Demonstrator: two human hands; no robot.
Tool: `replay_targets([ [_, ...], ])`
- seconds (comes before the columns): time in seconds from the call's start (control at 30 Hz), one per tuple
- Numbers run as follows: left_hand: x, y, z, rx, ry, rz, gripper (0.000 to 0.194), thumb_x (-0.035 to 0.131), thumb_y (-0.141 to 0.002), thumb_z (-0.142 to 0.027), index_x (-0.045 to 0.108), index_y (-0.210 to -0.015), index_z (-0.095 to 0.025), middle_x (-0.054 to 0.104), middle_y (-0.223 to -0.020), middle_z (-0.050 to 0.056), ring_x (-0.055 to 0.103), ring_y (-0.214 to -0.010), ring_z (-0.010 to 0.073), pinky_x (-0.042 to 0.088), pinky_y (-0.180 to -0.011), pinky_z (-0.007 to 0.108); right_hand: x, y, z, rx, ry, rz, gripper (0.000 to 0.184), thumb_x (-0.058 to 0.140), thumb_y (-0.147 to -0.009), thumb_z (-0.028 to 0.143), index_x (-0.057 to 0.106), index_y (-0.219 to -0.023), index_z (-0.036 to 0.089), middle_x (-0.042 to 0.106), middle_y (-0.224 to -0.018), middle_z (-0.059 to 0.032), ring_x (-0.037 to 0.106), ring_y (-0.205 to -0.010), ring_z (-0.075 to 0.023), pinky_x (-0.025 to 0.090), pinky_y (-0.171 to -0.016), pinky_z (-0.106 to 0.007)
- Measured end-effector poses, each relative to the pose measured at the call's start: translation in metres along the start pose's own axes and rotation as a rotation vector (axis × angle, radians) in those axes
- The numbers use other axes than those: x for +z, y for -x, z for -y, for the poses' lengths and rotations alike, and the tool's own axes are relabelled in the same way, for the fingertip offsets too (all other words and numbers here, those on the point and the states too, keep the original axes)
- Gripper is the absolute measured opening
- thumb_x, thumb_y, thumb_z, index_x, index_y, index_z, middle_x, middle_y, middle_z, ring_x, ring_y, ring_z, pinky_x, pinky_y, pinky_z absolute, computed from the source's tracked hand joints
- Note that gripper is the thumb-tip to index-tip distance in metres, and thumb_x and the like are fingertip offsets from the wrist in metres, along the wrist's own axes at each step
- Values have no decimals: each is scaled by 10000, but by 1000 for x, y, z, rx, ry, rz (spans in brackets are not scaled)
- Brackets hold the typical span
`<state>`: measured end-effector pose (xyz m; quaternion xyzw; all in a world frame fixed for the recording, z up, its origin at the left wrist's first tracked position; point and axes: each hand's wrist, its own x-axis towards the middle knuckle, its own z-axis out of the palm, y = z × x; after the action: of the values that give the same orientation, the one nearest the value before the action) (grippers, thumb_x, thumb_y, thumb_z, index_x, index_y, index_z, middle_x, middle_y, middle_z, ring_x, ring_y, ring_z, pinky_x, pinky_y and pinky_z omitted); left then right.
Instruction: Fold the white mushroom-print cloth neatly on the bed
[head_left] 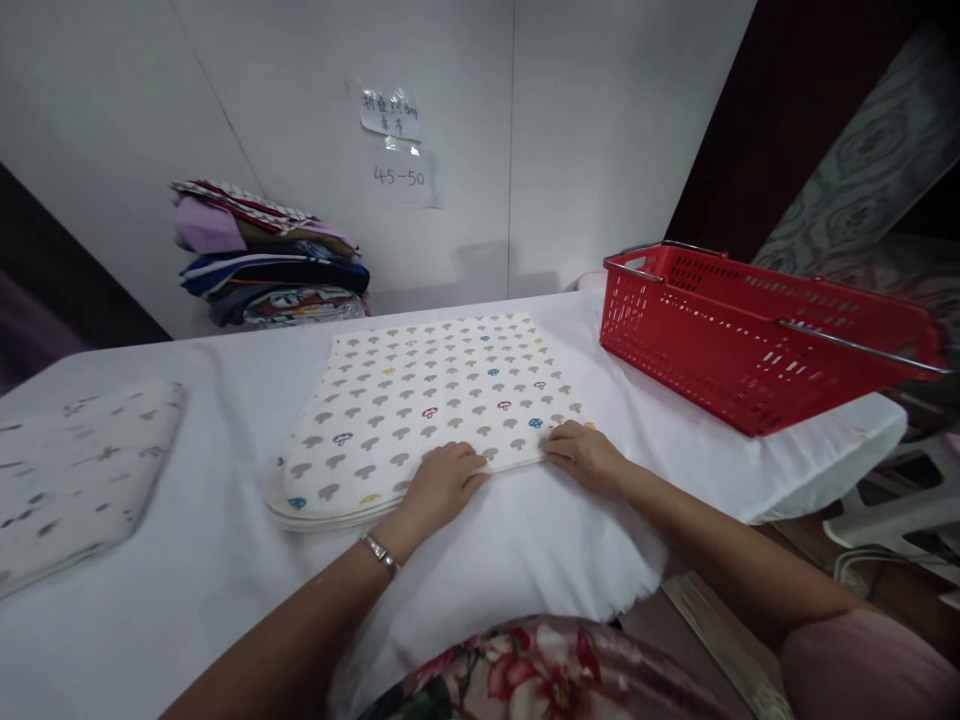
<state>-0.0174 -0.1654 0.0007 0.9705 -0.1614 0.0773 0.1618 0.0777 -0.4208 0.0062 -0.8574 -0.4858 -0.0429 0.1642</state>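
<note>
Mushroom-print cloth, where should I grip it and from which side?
Probably the near edge of the mushroom-print cloth, pinched from your side: it lies flat, its stacked layers show along that edge, and your left hand and right hand touch it there.

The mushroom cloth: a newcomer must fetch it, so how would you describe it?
On the white-covered table, look left of the red basket. The mushroom cloth lies there, its near edge touched by the left hand and right hand. Unlike the cloth at far left, it shows neat rows of grey mushrooms, a few coloured.
</note>
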Motion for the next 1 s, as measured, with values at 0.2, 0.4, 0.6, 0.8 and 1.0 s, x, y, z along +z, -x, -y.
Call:
replay_targets([
  [0.2, 5, -5, -1, -86, 87, -2, 219, 452, -879, -293, 656, -860, -215, 591, -857, 26, 523, -809, 163, 391, -723, 306, 6, 2, -8, 71, -133, -22, 226, 474, -890, 243, 662, -1016, 237, 623, -980, -52, 544, -942, -173, 444, -785, -292],
  [0.4, 10, -4, 1, -141, 141, -41, 167, 512, -838, -285, 660, -873, -217, 592, -867, 25, 521, -806, 167, 384, -737, 308, 4, -2, -13, 59, -209, 13, 229, 469, -887, 217, 659, -1013, 243, 627, -965, -43, 553, -939, -172, 447, -807, -298],
  [0.6, 8, -6, 0, -180, 245, -48, 169, 512, -827, -271, 675, -821, -230, 591, -818, 9, 527, -785, 149, 379, -728, 287, 10, 1, -13, 32, -114, -69, 263, 410, -907, 195, 637, -1036, 228, 610, -981, -72, 547, -945, -182, 461, -783, -312],
  [0.8, 10, -6, 0, -166, 232, -71, 206, 475, -850, -251, 667, -788, -211, 581, -785, 7, 514, -749, 137, 375, -711, 281, 8, 5, -11, -50, -51, -36, 230, 429, -901, 221, 624, -1022, 200, 604, -986, -87, 537, -923, -186, 459, -774, -312],
  [1.0, 12, -5, -2, -110, 114, -81, 206, 455, -868, -231, 642, -790, -193, 573, -795, 14, 505, -768, 146, 368, -706, 291, 7, 5, -9, -45, -10, -39, 243, 415, -911, 246, 629, -1020, 208, 610, -973, -88, 544, -910, -190, 465, -739, -310],
])
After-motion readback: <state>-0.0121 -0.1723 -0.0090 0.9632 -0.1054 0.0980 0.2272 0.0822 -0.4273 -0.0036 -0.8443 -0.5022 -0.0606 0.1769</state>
